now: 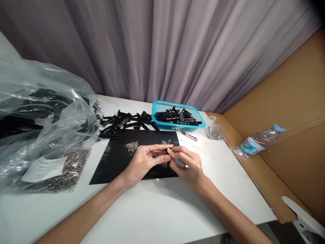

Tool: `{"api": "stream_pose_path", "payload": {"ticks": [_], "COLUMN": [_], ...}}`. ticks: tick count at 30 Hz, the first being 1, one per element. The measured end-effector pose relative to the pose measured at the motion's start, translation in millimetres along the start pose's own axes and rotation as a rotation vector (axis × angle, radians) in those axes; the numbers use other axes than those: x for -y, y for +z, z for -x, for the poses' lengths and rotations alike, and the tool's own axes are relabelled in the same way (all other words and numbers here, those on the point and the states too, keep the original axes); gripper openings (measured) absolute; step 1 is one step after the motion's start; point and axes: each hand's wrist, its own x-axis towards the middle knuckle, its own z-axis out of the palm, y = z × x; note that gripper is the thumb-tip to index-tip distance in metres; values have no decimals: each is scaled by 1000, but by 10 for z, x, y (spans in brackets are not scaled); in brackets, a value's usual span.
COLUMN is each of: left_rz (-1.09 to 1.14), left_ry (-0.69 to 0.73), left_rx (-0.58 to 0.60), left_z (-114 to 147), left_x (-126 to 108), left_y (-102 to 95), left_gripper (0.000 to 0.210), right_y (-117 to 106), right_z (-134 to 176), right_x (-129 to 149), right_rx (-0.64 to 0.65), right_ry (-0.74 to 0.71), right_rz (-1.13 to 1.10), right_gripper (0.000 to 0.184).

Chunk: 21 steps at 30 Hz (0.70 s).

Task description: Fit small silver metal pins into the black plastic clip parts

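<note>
Grey-purple curtain (137, 51), one of it, is hung right across the far side, with one white table (152, 210) set below and brown cardboard (284, 95) propped along the right. One big clear plastic bag (63, 81) is parked at far left, cut off by the frame; dark stuff can be made out inside, but no count is possible. One black mat (111, 159) is laid mid-table, partly covered by the hands. One blue basket (175, 127) is placed beyond it, heaped with black parts too tangled to be counted. One bag of metal bits (76, 166) is seen near left, its label unreadable, and one bottle (254, 145) at right.

Both hands are held over the mat. One small black part (168, 151) is pinched between them: left hand (144, 161) with thumb and forefinger slightly parted around it, right hand (190, 166) with thumb and bunched fingertips pressed close on it. Most of the part is hidden, and something pale under the right palm can't be identified.

One small clear bag (214, 131) is left at far right. Loose black pieces (119, 122) are strewn left of the basket, one pink-handled tool (191, 136) is dropped in front of it, and two piles of tiny metal bits (132, 146) are spread on the mat, the right one half-blocked by fingers.
</note>
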Motion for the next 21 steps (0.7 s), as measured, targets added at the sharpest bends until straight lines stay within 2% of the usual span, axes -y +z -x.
{"api": "stream_pose_path", "payload": {"ticks": [4, 10, 13, 15, 18, 21], "left_rz": [77, 113, 82, 53, 35, 27], "left_ry": [-32, -101, -128, -159, -190, -201], "left_rx": [14, 16, 16, 1, -8, -2], "left_z": [-7, -24, -50, -68, -82, -76], "left_x": [-2, -11, -2, 13, 44, 69], "left_y": [-2, -25, -52, -71, -94, -101], "left_gripper": [38, 42, 44, 46, 49, 53], "right_y": [-102, -241, -239, -216, -176, -156], "right_z": [-48, -32, 11, 21, -16, -83], "right_x": [-13, -100, -155, -173, -174, -168], "right_rx": [56, 25, 86, 92, 68, 87], "right_ry": [99, 379, 478, 602, 776, 807], "right_rz": [-43, -31, -30, -117, -358, -522], "right_gripper": [26, 44, 62, 71, 71, 56]}}
